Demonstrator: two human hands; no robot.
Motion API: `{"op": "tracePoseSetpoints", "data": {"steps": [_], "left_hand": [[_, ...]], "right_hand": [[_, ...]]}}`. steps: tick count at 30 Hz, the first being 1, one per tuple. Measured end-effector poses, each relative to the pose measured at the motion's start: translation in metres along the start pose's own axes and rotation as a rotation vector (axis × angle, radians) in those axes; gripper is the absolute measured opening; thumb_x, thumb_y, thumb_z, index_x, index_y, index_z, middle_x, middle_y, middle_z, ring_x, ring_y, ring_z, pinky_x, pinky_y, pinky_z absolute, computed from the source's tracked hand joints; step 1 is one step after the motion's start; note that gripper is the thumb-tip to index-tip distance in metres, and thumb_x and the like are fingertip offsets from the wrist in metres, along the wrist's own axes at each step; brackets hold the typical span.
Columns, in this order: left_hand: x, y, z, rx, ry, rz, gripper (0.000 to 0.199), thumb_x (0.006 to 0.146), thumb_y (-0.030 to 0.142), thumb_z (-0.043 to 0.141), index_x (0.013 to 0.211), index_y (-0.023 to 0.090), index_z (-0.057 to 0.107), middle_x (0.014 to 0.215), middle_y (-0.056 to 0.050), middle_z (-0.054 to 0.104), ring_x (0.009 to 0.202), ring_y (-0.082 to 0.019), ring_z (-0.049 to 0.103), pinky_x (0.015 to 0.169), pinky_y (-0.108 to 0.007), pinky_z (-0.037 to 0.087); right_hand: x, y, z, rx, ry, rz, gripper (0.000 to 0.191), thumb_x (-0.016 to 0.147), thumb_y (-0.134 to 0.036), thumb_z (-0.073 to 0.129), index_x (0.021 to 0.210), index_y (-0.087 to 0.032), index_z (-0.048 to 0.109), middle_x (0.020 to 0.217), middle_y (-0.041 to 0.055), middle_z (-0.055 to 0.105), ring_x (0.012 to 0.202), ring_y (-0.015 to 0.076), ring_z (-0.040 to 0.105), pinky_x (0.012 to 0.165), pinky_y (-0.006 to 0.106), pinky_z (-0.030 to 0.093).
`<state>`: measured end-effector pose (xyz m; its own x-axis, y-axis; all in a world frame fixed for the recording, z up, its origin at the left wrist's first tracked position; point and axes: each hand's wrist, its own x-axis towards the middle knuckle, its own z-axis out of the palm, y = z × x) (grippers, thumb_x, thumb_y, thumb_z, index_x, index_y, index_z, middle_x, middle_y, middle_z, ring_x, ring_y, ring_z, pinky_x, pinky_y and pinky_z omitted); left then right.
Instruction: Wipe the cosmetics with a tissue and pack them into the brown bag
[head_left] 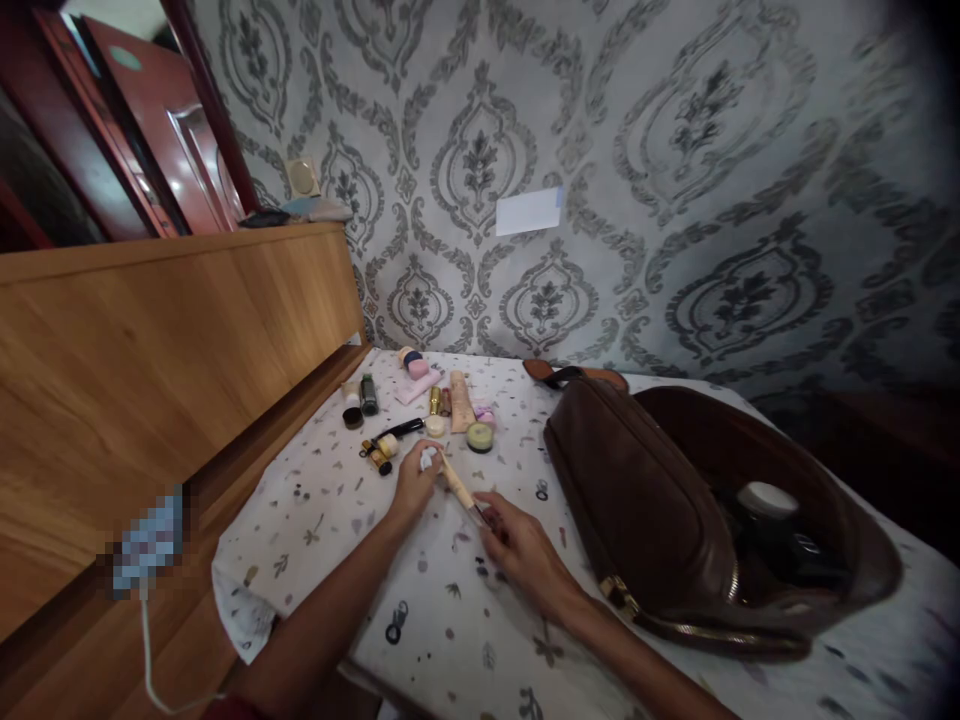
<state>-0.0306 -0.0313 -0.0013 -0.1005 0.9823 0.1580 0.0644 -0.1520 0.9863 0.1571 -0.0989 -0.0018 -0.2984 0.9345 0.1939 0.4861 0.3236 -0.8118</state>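
A slender cream-coloured tube point(457, 487) slants between my two hands, above the patterned white cloth. My right hand point(525, 555) has its fingers closed on the near end of it, where a darker part shows. At the far end is my left hand point(415, 482), pinching a crumpled white tissue point(428, 458) against or beside the tube. Just beyond lie a green-lidded jar point(480, 437), a small cream-coloured jar point(435, 427), a beige squeeze tube point(461, 402) and a black stick point(405, 428).
An open brown leather bag point(637, 500) stands on the right, with dark items and a white-lidded container point(766, 500) inside. Several cosmetics, among them a dark green bottle point(368, 394), lie at the back left. A wooden panel point(187, 340) borders the left; behind is a papered wall point(465, 270).
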Motion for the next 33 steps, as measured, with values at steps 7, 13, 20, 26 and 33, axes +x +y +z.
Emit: {"op": "tracePoseSetpoints", "data": {"steps": [7, 13, 20, 26, 33], "left_hand": [[-0.005, 0.004, 0.001, 0.041, -0.001, -0.061, 0.04, 0.079, 0.048, 0.068, 0.104, 0.02, 0.059, 0.065, 0.005, 0.047, 0.044, -0.008, 0.037, 0.041, -0.02, 0.027], [-0.009, 0.016, -0.003, 0.153, 0.015, -0.102, 0.044, 0.083, 0.049, 0.065, 0.115, 0.022, 0.052, 0.083, 0.0, 0.053, 0.056, -0.011, 0.055, 0.045, -0.019, 0.035], [-0.033, 0.026, 0.006, 0.347, -0.109, 0.21, 0.037, 0.098, 0.049, 0.034, 0.099, 0.02, 0.056, 0.091, -0.003, 0.06, 0.082, -0.019, 0.058, 0.075, -0.032, 0.05], [-0.052, 0.017, 0.025, 0.723, -0.203, 0.731, 0.029, 0.098, 0.031, 0.039, 0.11, 0.02, 0.064, 0.099, -0.008, 0.059, 0.093, -0.021, 0.059, 0.081, -0.033, 0.05], [-0.043, 0.018, 0.029, 0.965, -0.091, 0.928, 0.026, 0.097, 0.025, 0.045, 0.086, 0.019, 0.068, 0.101, -0.01, 0.058, 0.096, -0.024, 0.054, 0.078, -0.034, 0.049]], "right_hand": [[0.0, 0.01, 0.009, 0.255, 0.097, 0.138, 0.045, 0.081, -0.035, 0.055, 0.118, -0.011, 0.063, 0.081, 0.0034, 0.062, 0.056, 0.0118, 0.054, 0.053, 0.026, 0.047], [-0.001, 0.014, 0.006, 0.491, 0.139, 0.208, 0.046, 0.077, -0.043, 0.062, 0.113, -0.015, 0.063, 0.082, 0.0007, 0.059, 0.05, 0.0081, 0.052, 0.043, 0.02, 0.04], [-0.003, 0.011, 0.007, 0.507, 0.14, 0.212, 0.033, 0.083, -0.037, 0.056, 0.108, -0.017, 0.063, 0.076, -0.0017, 0.056, 0.047, 0.0072, 0.052, 0.04, 0.018, 0.035], [-0.004, 0.009, 0.003, 0.589, 0.073, 0.191, 0.035, 0.085, -0.04, 0.058, 0.109, -0.015, 0.065, 0.067, -0.003, 0.055, 0.046, 0.0083, 0.051, 0.041, 0.019, 0.036], [-0.002, 0.01, -0.001, 0.685, -0.002, 0.165, 0.049, 0.079, -0.056, 0.065, 0.107, -0.015, 0.065, 0.074, -0.002, 0.057, 0.045, 0.0058, 0.048, 0.04, 0.018, 0.032]]}}
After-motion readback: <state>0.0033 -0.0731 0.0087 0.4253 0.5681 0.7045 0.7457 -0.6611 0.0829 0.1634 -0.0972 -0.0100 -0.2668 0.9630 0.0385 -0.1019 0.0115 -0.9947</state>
